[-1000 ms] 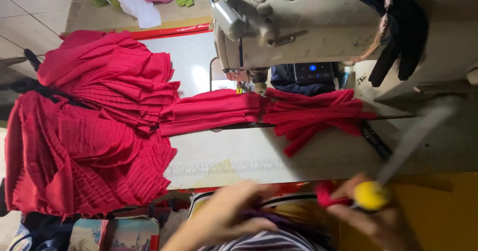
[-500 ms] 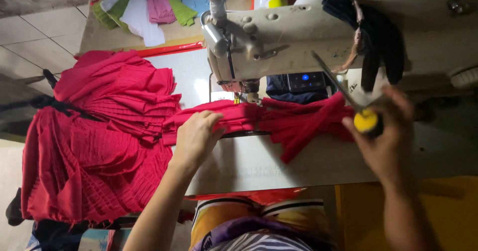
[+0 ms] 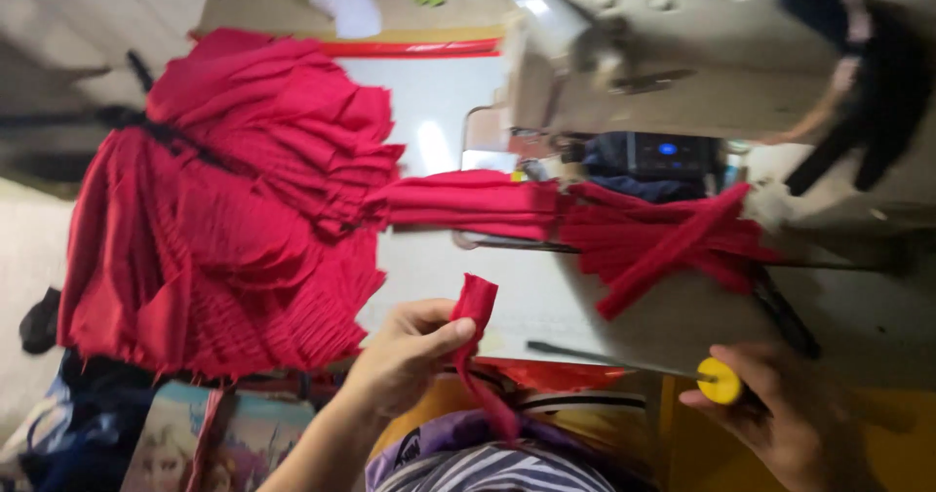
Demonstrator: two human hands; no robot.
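Item: red fabric strip [image 3: 475,309], pinched between thumb and fingers of the left hand [image 3: 408,354]; long axis runs upright from the grip, its tail trailing down toward the lap.
Right hand [image 3: 792,419]: closed around a tool with a yellow knob [image 3: 720,382]; its dark shaft, blurred, seems to reach across the bench [image 3: 507,302] toward the strip.
Beyond both hands: red pleated cloth [image 3: 234,209], sewing machine [image 3: 682,63].
Left hand nearer the strip.
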